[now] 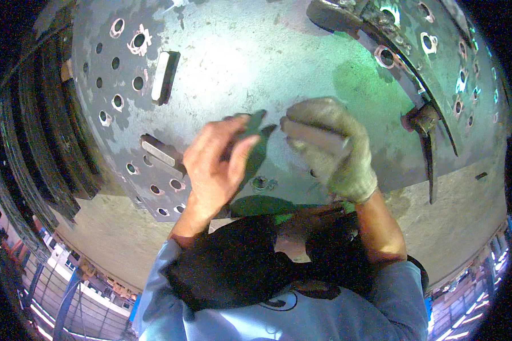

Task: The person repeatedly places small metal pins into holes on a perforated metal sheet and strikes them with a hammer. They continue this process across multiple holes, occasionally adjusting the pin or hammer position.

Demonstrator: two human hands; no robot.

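My left hand (219, 156), bare, hovers over the steel plate (256, 62) with thumb and fingers curved and apart. Nothing shows between them, and the fingers cast dark shadows on the metal. To its right, my right hand (338, 150) wears a pale work glove and is closed on a short flat metal bar (316, 136); the bar is slightly blurred. Two similar metal bars lie left of my hands: one bar (165, 78) farther off, the other bar (164, 154) close beside my left wrist.
Holes pierce the plate at both sides, many with bright ground rims. On the right, a long curved metal strip (412, 74) crosses it, with a screw clamp (424, 122) at its near end. Dark stacked curved plates (51, 125) stand at left, above concrete floor (111, 238).
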